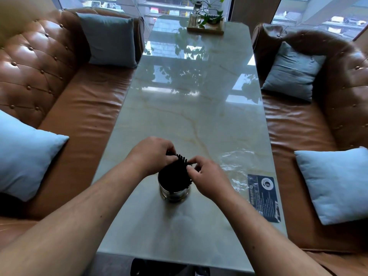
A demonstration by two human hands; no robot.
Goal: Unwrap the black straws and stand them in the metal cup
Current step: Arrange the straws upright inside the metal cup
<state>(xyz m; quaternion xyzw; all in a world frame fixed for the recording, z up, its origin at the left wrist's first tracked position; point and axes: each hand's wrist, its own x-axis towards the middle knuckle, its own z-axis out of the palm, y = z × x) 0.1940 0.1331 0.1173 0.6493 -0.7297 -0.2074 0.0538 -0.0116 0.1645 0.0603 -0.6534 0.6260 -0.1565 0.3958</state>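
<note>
- Two tufted brown leather sofas flanked the long marble bench [191,120]; the left sofa [39,76] carried a grey-blue cushion [111,39] at its far end and a paler blue cushion [23,156] nearer the camera.
- The left hand [153,154] reached in from the lower left, its grip pressed together on the far-left side of the black straws [182,159], its knuckles covering part of the bundle.
- The metal cup [174,191] stood on the bench between the two hands, near the bench's near end; the straws rose out of it, their tops fanned in a ridged row, and the cup's inside read as solid black.
- The right hand [209,176] came from the lower right, thumb and forefinger pinching the straw tops on the right side and hiding the cup's right rim.
- Crumpled clear wrapping [237,166] lay on the bench just right of the right hand, its end resting beside a dark printed card [263,196] with a round white logo; the card's writing was too small to read.
- At the far end of the bench a wooden tray [206,28] held a leafy plant [211,15] and glass jars.
- The right sofa [328,96] carried a grey-blue cushion [292,72] and a paler cushion [334,184].
</note>
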